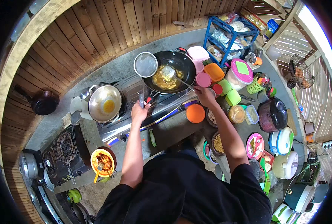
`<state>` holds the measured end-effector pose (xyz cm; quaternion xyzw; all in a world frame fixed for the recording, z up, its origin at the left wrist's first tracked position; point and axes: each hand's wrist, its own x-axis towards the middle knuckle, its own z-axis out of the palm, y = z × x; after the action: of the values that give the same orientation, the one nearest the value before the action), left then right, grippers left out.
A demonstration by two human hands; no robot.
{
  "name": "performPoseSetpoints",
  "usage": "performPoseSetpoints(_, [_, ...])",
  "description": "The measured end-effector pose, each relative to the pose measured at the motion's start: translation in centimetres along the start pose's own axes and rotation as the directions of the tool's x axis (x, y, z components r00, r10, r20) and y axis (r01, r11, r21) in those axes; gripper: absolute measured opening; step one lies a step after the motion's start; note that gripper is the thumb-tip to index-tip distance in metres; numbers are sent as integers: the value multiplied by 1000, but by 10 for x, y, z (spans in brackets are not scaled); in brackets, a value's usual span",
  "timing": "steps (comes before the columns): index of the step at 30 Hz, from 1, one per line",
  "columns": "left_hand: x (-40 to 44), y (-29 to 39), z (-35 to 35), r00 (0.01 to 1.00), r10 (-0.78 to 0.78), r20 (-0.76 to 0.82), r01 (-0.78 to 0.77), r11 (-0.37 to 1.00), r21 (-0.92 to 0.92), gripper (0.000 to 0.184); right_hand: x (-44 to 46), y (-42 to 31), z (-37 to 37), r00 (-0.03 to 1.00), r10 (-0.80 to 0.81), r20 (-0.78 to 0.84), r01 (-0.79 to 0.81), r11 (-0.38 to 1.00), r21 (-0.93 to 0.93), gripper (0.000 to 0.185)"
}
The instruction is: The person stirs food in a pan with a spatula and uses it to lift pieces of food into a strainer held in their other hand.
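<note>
My left hand [139, 111] is closed round the handle of a mesh strainer [145, 65], whose round basket hangs at the left rim of a black wok [188, 67]. The wok's red-and-black handle [149, 100] lies right beside these fingers; whether they touch it I cannot tell. My right hand [205, 95] grips a metal spatula [168, 71], its blade down in the wok among yellowish food pieces [162, 83] in oil. To the left, a silvery pan [95, 100] with a little yellow liquid sits on the other burner of the stove [133, 89].
Several coloured plastic tubs [203, 80] crowd the right of the wok, below a blue rack [231, 41]. An orange bowl of red sauce [111, 162] stands at lower left. A knife [152, 137] lies by the counter's front edge. A bowl of cut food [218, 143] is near my right forearm.
</note>
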<state>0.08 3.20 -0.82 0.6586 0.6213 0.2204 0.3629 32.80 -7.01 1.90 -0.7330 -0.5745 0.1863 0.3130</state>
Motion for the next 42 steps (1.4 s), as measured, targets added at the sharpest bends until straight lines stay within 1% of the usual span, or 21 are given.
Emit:
performPoseSetpoints(1, [0, 1, -1, 1000, -5, 5, 5, 1000, 9, 25, -3, -8, -3, 996, -65, -68, 61, 996, -63, 31])
performPoseSetpoints(2, [-1, 1, -1, 1000, -13, 12, 13, 1000, 17, 25, -4, -15, -7, 996, -62, -67, 58, 996, -62, 31])
performPoseSetpoints(4, [-1, -1, 1, 1000, -9, 10, 9, 1000, 0, 25, -4, -32, -19, 996, -51, -69, 30, 961, -273, 31])
performPoseSetpoints(5, [-1, -2, 2, 1000, -6, 2, 6, 1000, -18, 25, -3, -32, -19, 997, -50, -65, 30, 961, -274, 31])
performPoseSetpoints(7, [0, -5, 2, 1000, 21, -5, -21, 1000, 3, 26, 3, -29, -21, 993, -19, -114, -31, 905, -425, 32])
performPoseSetpoints(8, [1, -6, 2, 999, 52, -10, -51, 998, 24, 26, 7, -25, -22, 993, -22, -113, -28, 905, -425, 32])
performPoseSetpoints(11, [-1, -2, 0, 1000, 25, 9, -25, 1000, -2, 26, 15, -3, -17, 950, -209, -232, 49, 834, -549, 28])
performPoseSetpoints(15, [-2, 0, -1, 1000, 19, 7, -19, 1000, 0, 25, 21, 9, -17, 981, -130, -141, 38, 853, -521, 27])
performPoseSetpoints(17, [1, -5, 2, 1000, 29, -1, -29, 1000, -9, 25, 28, 20, -12, 996, 49, -71, -73, 918, -390, 26])
performPoseSetpoints(21, [1, -5, 3, 1000, 12, 11, -12, 999, -38, 26, 40, 36, -8, 987, 157, 15, -141, 923, -358, 29])
performPoseSetpoints(23, [1, -5, 2, 1000, 17, 16, -17, 999, -28, 26, 42, 28, -9, 937, 281, 208, -261, 958, -119, 27])
performPoseSetpoints(26, [-1, -2, 1, 1000, 0, 15, 0, 1000, -30, 26, 40, 18, -9, 961, 166, 223, -152, 985, -78, 27])
performPoseSetpoints(27, [-1, -2, 0, 1000, -2, 15, 2, 1000, -29, 26, 37, 12, -10, 960, 166, 225, -152, 985, -78, 27])
performPoseSetpoints(29, [-1, 1, -1, 1000, -1, 14, 0, 1000, 20, 27, 28, -7, -18, 993, 53, 106, -40, 992, -116, 29])
performPoseSetpoints(30, [0, -1, 1, 1000, 0, 15, 0, 1000, 21, 27, 25, -19, -23, 993, 54, 105, -41, 992, -116, 29])
performPoseSetpoints(32, [5, -9, 5, 1000, 5, 2, -5, 1000, 9, 28, 19, -34, -29, 993, 75, -88, -98, 949, -301, 32])
performPoseSetpoints(33, [7, -12, 7, 1000, 6, 3, -6, 1000, 10, 28, 20, -32, -30, 993, 76, -89, -99, 949, -300, 32])
performPoseSetpoints(35, [10, -17, 10, 999, 30, -15, -29, 999, 31, 29, 23, -26, -33, 989, 64, -130, -116, 890, -441, 36])
performPoseSetpoints(36, [8, -12, 8, 999, 32, -16, -31, 999, 31, 29, 23, -21, -33, 989, 63, -132, -115, 890, -441, 36])
performPoseSetpoints(38, [2, -6, 3, 1000, 29, 7, -29, 1000, -8, 29, 20, -12, -31, 980, -63, -187, -48, 842, -537, 37])
performPoseSetpoints(42, [4, -8, 5, 999, 36, 0, -36, 999, -9, 29, 16, -1, -27, 976, -110, -190, -30, 791, -611, 29])
